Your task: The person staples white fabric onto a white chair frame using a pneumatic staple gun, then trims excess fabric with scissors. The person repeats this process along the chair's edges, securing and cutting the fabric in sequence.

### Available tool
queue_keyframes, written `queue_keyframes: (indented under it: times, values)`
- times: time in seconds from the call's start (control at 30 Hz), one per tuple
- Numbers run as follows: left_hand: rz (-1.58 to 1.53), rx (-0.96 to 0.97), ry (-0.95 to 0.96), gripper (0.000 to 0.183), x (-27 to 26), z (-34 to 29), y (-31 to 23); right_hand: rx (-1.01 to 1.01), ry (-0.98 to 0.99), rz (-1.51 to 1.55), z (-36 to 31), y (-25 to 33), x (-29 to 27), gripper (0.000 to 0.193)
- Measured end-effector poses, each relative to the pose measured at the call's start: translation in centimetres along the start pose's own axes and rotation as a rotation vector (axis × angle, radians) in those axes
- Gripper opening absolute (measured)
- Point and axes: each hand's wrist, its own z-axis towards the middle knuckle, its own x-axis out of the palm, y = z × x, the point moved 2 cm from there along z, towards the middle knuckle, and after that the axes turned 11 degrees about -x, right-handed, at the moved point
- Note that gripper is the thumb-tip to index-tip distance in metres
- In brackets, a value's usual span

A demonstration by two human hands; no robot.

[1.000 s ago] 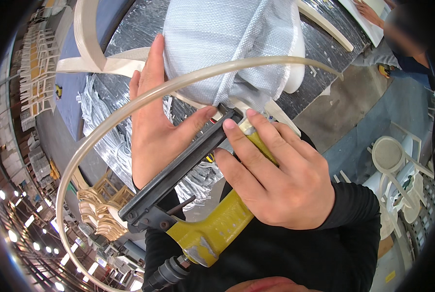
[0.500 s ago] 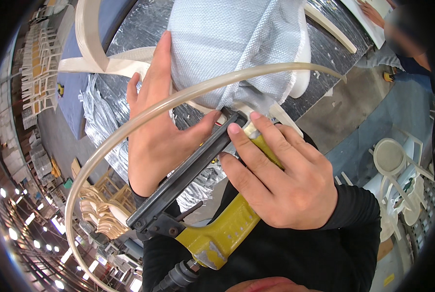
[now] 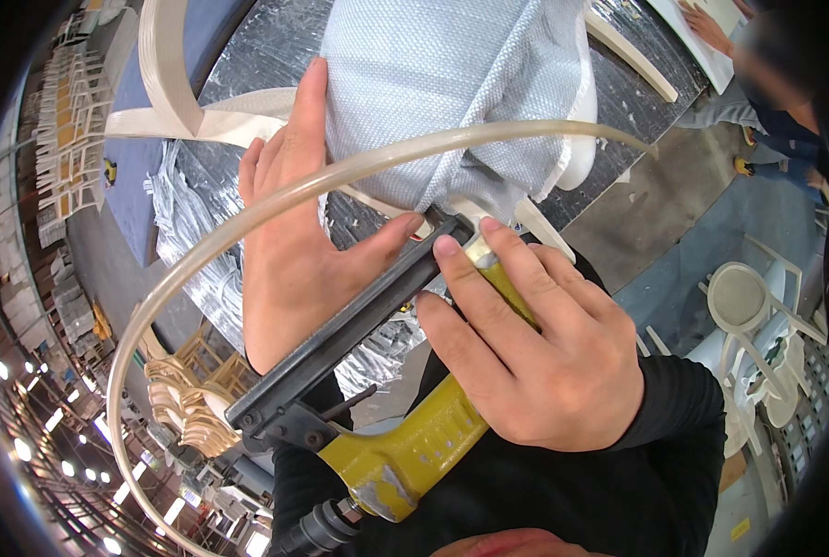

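Note:
My right hand (image 3: 549, 357) is closed over the front of a yellow and black pneumatic staple gun (image 3: 424, 446), its fingertips pressed along the black magazine and the yellow body. The gun's nose meets the lower edge of a seat cushion (image 3: 424, 84) covered in light blue-grey woven fabric, where the cloth gathers in a fold near a pale wooden frame part (image 3: 544, 230). My left hand (image 3: 294, 251) lies with fingers stretched out along the cushion's left side, its thumb beside the gun's nose. The contact point under the nose is hidden.
A clear air hose (image 3: 247, 218) arches across the view over my left hand. Curved pale wood (image 3: 168, 70) rises at the far left of the plastic-covered table (image 3: 618, 139). White chair frames (image 3: 739, 297) stand on the right; another person's hand (image 3: 706, 26) shows at the far right.
The rear of the staple gun has swung slightly left and down, and the hose has shifted left with it. Both hands stay nearly in place.

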Motion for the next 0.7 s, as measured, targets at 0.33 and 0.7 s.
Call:
queue_keyframes:
  times: [0.33,0.7]
  values:
    - [0.21,0.193,-0.166,0.121,1.2,2.2,3.7,-0.018,-0.013,-0.059,0.3,0.1,0.4,0.018]
    - [0.148,0.286,-0.146,0.125,1.3,2.7,4.5,0.005,-0.008,-0.064,0.5,0.6,0.7,0.011]
